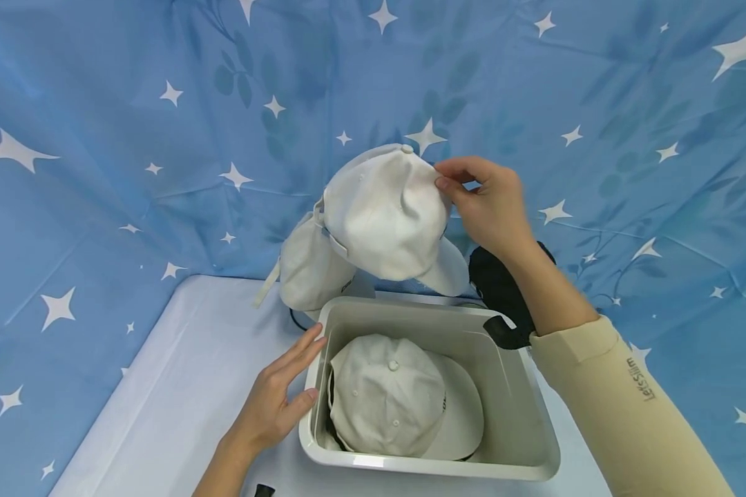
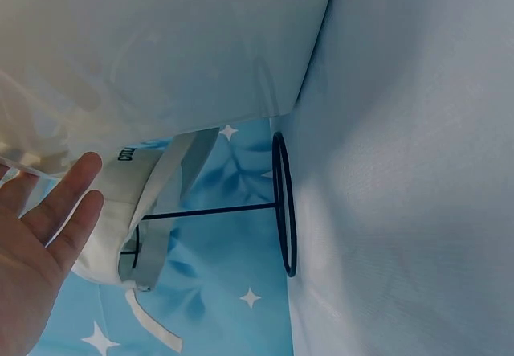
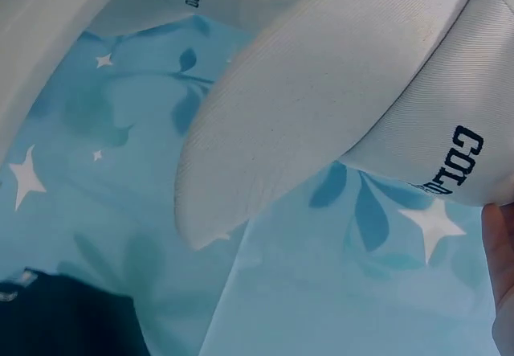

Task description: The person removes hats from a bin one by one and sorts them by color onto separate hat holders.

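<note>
A staged recording booth rather than a lived-in room: a blue backdrop cloth (image 1: 99, 138) printed with white stars and leaves hangs behind and to both sides of a white-covered table (image 1: 180, 359). On the table stand a grey plastic tub (image 1: 522, 442) and, just behind it, a black wire hat stand (image 2: 281, 203) bearing white baseball caps (image 1: 379, 214).

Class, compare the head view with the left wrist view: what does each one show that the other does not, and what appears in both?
Only the head view shows the right hand pinching the upper white cap, a third white cap lying inside the tub, and a black cap behind the right forearm. Only the left wrist view shows the thin black wire stand with its ring base. Both show the open left hand beside the grey tub, the lower hanging white cap and the blue star cloth.
</note>
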{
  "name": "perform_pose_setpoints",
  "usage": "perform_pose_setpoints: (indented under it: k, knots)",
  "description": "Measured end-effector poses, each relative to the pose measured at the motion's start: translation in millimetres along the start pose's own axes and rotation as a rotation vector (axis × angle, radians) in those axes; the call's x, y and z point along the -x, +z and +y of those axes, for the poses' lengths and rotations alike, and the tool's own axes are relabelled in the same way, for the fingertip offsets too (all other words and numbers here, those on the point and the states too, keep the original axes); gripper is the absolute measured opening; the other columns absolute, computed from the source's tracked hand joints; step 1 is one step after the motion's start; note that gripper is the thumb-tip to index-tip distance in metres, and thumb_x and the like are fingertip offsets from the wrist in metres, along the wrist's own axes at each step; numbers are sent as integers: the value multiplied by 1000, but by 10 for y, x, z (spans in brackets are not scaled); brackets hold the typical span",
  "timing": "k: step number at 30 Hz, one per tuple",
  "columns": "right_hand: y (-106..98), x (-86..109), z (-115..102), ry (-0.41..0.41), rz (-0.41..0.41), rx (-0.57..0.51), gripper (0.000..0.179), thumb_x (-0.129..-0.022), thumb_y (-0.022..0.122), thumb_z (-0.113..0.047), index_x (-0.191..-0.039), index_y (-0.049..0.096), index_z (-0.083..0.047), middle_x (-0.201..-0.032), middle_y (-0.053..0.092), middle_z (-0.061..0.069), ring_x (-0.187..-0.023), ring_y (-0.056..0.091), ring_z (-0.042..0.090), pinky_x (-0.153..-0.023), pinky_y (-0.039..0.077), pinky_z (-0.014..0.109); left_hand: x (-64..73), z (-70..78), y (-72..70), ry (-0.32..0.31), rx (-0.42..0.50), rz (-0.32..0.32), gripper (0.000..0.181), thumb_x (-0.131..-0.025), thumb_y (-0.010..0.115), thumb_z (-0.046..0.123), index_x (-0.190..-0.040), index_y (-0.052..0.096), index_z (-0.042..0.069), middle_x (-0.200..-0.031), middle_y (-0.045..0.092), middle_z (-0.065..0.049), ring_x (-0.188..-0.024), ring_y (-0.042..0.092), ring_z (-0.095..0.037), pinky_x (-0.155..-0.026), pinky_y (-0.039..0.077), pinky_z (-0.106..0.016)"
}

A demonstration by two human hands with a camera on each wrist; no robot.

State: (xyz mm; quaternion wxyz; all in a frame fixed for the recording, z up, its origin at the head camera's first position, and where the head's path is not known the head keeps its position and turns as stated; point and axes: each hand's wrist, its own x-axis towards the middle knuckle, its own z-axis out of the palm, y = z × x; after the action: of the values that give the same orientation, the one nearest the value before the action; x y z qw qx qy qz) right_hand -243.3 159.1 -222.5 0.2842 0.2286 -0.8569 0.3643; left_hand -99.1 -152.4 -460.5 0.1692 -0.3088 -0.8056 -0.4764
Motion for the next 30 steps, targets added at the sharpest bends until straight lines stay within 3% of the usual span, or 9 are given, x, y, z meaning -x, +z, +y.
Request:
perform_pose_setpoints:
  k: [7,17,30]
  knots:
    - [210,-101,-9,22,-7,-98,18,-98,70,-3,-113,80,-4,-106,77,11,-96,69,19,-77,52,17,-1,6,13,0,2,2,70,-86,58,7,-156,50,7,-166,38,-11,-149,43,-30,-119,31,-21]
    - [575,-149,48,28,-34,-117,18,-98,71,-5,-113,80,-3,-105,77,11,-97,69,22,-83,57,33,-17,7,3,-4,-1,7,68,-86,58,8,-153,51,2,-166,38,-12,-148,44,-30,-119,30,-21]
    - [978,-104,207,-9,-77,-167,16,-97,72,-4,-111,80,-3,-103,78,11,-97,71,23,-83,60,38,-12,-18,-3,17,-9,11,69,-86,59,8,-154,52,4,-166,39,-12,-148,45,-30,-119,31,-21]
